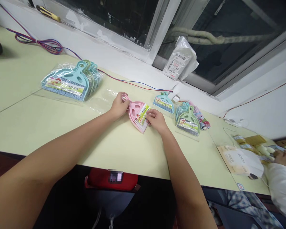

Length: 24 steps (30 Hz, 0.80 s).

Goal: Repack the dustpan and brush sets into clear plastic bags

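Note:
A pink dustpan and brush set is held between my two hands above the pale table. My left hand grips its looped handle. With fingers pinched, my right hand holds the edge of the printed label, which lies across the white bristles. To the left of my left hand lies a crumpled clear plastic bag. Beyond my right hand is a bagged blue dustpan set. Farther right sits a group of bagged sets with a green one in front.
Several bagged blue and green sets are stacked at left. Coiled cables run along the wall. A screwdriver and a white package rest on the window ledge. At right are a tissue pack and another person's sleeve.

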Each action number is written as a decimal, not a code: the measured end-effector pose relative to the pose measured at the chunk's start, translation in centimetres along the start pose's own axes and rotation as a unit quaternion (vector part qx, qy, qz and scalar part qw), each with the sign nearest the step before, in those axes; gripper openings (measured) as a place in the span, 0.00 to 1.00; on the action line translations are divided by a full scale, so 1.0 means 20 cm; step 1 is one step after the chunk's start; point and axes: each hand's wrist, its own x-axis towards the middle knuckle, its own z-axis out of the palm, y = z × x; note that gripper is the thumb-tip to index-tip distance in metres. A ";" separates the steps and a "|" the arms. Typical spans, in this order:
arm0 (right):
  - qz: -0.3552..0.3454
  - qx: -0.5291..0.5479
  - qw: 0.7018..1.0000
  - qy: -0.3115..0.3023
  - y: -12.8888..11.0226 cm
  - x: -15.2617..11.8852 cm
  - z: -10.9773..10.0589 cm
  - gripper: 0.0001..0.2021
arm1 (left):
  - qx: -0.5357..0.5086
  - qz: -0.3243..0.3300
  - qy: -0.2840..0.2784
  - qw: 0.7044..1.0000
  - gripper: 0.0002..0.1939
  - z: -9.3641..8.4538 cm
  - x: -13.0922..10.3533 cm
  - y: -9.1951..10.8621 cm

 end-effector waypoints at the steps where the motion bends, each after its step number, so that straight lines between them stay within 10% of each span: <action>1: -0.008 -0.011 1.000 0.005 0.01 0.00 0.00 0.10 | -0.001 0.001 -0.001 1.000 0.21 0.00 0.00 0.00; 18: -0.181 -0.347 0.920 0.031 -0.06 -0.08 -0.01 0.14 | -0.028 -0.013 -0.001 1.000 0.20 0.00 -0.01 0.02; 24: -0.093 -0.182 0.955 0.217 -0.04 -0.02 -0.09 0.17 | -0.078 -0.059 0.019 0.995 0.19 0.00 -0.01 0.07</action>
